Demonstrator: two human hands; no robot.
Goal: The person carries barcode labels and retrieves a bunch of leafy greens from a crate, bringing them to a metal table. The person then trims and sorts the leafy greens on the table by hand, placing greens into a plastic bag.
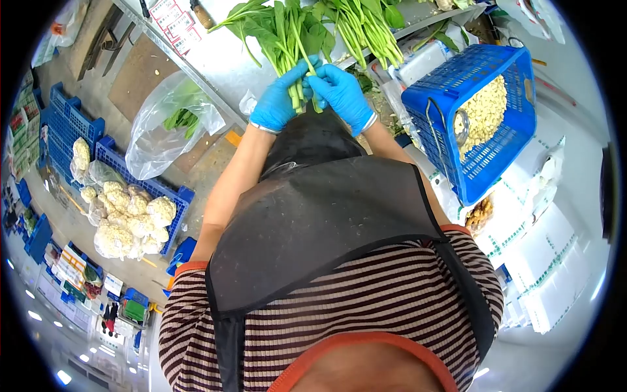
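Observation:
My left hand (275, 103), in a blue glove, is closed around the lower stems of a bunch of leafy greens (277, 39) at the table's near edge. My right hand (342, 95), gloved alike, is beside it with fingers pinched on a single green stalk (316, 99). The cut stem ends point toward my dark apron. To the right of the bunch, more long-stemmed greens (366, 32) lie on the metal table (225, 62). The fingertips of both hands nearly meet and partly hide the stems.
Right, a blue basket (418, 98) holds pale, clove-like pieces (486, 108) and a round metal scoop (461, 124). A wooden handle (201, 14) lies near printed labels (175, 26). Left on the floor are a clear bag (147, 140) with greens, bagged cauliflowers (134, 219) and blue crates (65, 124).

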